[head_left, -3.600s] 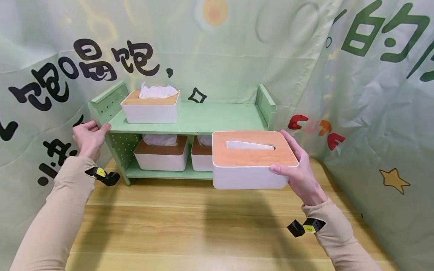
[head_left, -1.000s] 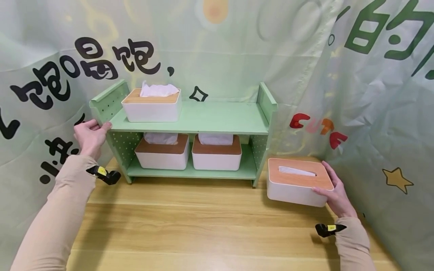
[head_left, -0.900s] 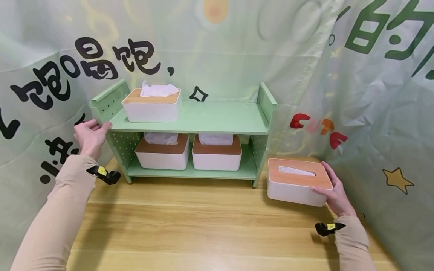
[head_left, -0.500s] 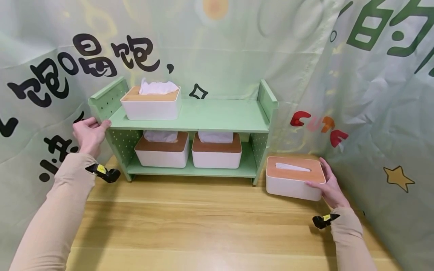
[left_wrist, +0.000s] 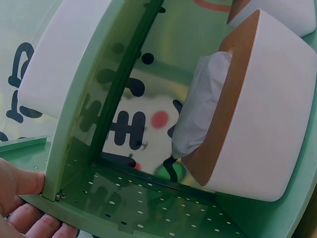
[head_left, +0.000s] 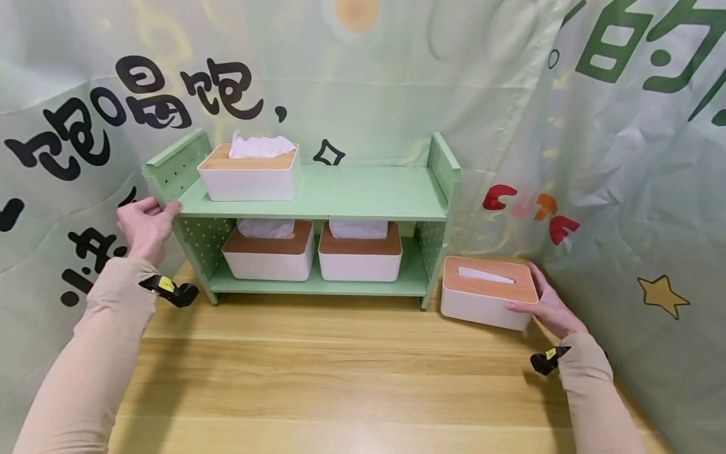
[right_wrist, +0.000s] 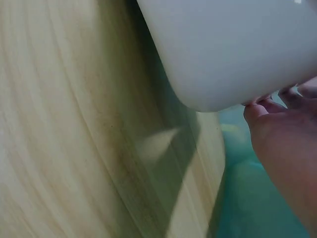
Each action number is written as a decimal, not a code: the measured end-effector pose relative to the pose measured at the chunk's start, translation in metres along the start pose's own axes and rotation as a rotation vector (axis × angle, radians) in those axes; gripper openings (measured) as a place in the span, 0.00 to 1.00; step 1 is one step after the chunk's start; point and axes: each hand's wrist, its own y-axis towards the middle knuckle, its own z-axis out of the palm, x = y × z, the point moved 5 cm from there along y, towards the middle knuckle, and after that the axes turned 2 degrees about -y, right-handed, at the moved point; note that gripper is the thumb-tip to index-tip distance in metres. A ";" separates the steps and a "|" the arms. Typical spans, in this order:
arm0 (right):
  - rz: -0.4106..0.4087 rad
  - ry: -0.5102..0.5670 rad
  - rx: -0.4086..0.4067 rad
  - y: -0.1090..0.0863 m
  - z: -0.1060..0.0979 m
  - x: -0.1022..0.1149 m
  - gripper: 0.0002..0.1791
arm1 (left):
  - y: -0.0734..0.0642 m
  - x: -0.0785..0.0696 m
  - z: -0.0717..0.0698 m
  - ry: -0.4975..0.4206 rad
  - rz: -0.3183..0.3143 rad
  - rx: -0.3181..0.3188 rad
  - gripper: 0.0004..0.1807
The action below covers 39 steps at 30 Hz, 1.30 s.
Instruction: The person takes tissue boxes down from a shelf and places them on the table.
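My left hand (head_left: 146, 228) grips the left side panel of the green two-tier shelf (head_left: 363, 192), thumb on the front edge and fingers behind it, as the left wrist view also shows. At the right of the table my right hand (head_left: 549, 304) holds a white tissue box (head_left: 482, 309) with a wood-look lid by its right end, thumb on the front and fingers round the far side. Only a thin strip of white shows in that box's slot. A similar tissue box (head_left: 249, 183) with tissue sticking out sits at the left of the top shelf.
Two more tissue boxes, one on the left (head_left: 266, 265) and one on the right (head_left: 360, 266), stand on the lower shelf. The wooden table (head_left: 317, 372) stretches in front. Printed cloth (head_left: 635, 208) hangs behind and along both sides.
Since the earliest frame, my right hand has carried the tissue box from in front of the shelf to the right and down. Lately it shifts slightly left and back. The left hand stays put.
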 end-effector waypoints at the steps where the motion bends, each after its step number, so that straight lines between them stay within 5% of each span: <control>1: 0.000 -0.015 0.000 0.001 0.000 0.000 0.64 | 0.000 0.000 0.000 0.003 0.002 0.001 0.31; 17: -0.065 -0.040 0.028 0.015 0.000 -0.005 0.56 | 0.001 0.002 0.000 -0.012 -0.014 0.014 0.31; 23: 0.074 -0.072 0.051 0.015 0.006 0.002 0.60 | 0.000 0.000 -0.001 -0.010 0.009 0.020 0.31; 31: 0.275 -0.183 -0.205 0.017 0.018 0.014 0.48 | 0.000 0.000 0.000 -0.025 0.010 0.022 0.31; 39: 0.342 -0.149 -0.351 0.023 0.022 0.016 0.46 | 0.000 0.003 -0.002 -0.117 -0.006 0.023 0.31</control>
